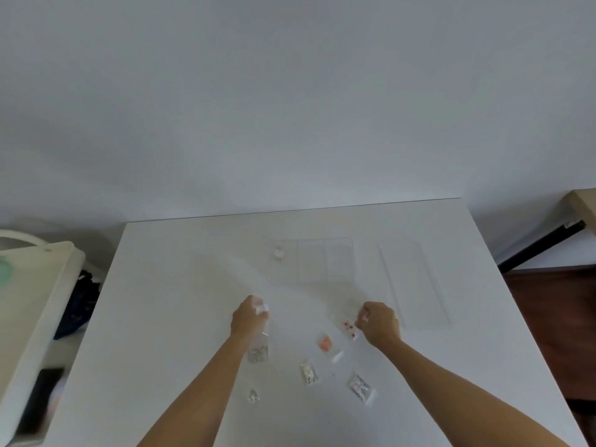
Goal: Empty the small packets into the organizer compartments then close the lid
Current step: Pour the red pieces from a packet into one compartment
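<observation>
A clear plastic organizer (324, 261) lies open at the far middle of the white table (167, 317); its leftmost compartment holds a few pale bits (279, 253). The clear lid (416, 285) lies apart to its right. My left hand (246, 317) is closed around a small clear packet (262, 308) near the table's middle. My right hand (379, 322) pinches the edge of a clear packet with red beads (348, 327). Other small packets lie nearer me: an orange one (325, 344), a silvery one (258, 353), a white one (308, 372), another silvery one (359, 387) and a tiny one (253, 396).
A white appliance or bin (29, 301) stands left of the table, with dark cloth (80, 304) beside it. To the right are a dark wooden surface (554, 301) and a black bar (541, 246). A plain wall rises behind the table.
</observation>
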The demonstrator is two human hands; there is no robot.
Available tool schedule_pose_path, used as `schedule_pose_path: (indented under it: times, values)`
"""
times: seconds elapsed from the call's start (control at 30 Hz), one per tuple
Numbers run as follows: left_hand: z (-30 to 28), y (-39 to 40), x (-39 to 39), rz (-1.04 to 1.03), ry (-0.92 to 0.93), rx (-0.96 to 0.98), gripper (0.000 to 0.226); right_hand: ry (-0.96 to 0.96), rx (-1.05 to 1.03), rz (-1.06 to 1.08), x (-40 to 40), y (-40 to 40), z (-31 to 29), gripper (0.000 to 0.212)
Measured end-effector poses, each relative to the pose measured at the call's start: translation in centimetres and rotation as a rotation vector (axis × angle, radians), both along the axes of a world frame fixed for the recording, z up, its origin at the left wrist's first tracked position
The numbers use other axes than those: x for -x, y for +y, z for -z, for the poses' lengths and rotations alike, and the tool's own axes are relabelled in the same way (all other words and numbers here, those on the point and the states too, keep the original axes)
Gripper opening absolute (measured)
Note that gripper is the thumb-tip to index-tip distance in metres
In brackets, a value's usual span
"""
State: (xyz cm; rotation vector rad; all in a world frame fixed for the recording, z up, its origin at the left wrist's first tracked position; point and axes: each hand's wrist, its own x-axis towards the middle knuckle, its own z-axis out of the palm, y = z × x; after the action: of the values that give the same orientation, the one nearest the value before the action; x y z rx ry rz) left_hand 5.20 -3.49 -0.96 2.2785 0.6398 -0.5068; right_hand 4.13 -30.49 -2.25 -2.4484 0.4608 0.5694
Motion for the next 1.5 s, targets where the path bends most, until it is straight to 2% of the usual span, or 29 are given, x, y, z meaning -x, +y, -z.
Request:
schedule_pose_path:
  times: [0.07,0.2,0.3,0.37,0.4,0.47,0.53,1.0,1.13,1.27,1.37,1.43,1.5]
  values:
    - [-0.9,0.1,0.1,-0.009,-0.04,0.051,0.013,-0.034,-0.094,0.014,0.0,-0.8,0.0,0.005]
    - [-3.0,-0.1,-1.2,-0.047,-0.081,0.183,0.021,-0.055,-0.258,0.082,-0.5,-3.5,-1.1,0.004]
    - [-4.9,-2.1,-3.6,0.001,-0.155,0.157,0.042,-0.099,-0.346,0.156,-1.2,-5.6,-2.6,0.008]
    - [-5.6,-4.1,-5.3,0.068,-0.208,0.175,0.047,-0.145,-0.39,0.217,-1.7,-6.7,-3.6,0.009]
    - [-5.8,-5.1,-6.0,0.104,-0.229,0.186,0.04,-0.17,-0.398,0.241,-2.0,-7.1,-4.1,0.01]
    - [-6.1,-7.1,-7.4,0.112,-0.243,0.243,0.015,-0.212,-0.412,0.293,-2.4,-7.9,-4.9,0.013]
    - [-6.0,-8.9,-8.4,0.08,-0.246,0.291,0.007,-0.242,-0.433,0.344,-2.5,-8.6,-5.5,0.013]
    - [-2.8,-14.6,-12.2,0.027,-0.162,0.197,0.01,-0.251,-0.452,0.415,-1.9,-10.2,-5.6,0.011]
    - [-2.6,-14.9,-12.1,0.075,-0.18,0.142,0.011,-0.242,-0.465,0.405,-2.6,-9.5,-5.4,0.01]
    - [-2.8,-14.2,-11.5,0.167,-0.286,0.059,0.02,-0.248,-0.474,0.375,-3.6,-8.4,-5.5,0.01]
    - [-2.7,-11.8,-10.6,0.268,-0.399,-0.022,0.035,-0.259,-0.456,0.328,-4.6,-7.4,-5.7,0.012]
    - [-2.2,-9.5,-9.7,0.374,-0.44,-0.164,0.052,-0.267,-0.427,0.296,-5.5,-6.4,-5.7,0.012]
    - [-1.2,-7.2,-9.0,0.453,-0.35,-0.274,0.082,-0.279,-0.375,0.257,-6.7,-5.2,-5.6,0.01]
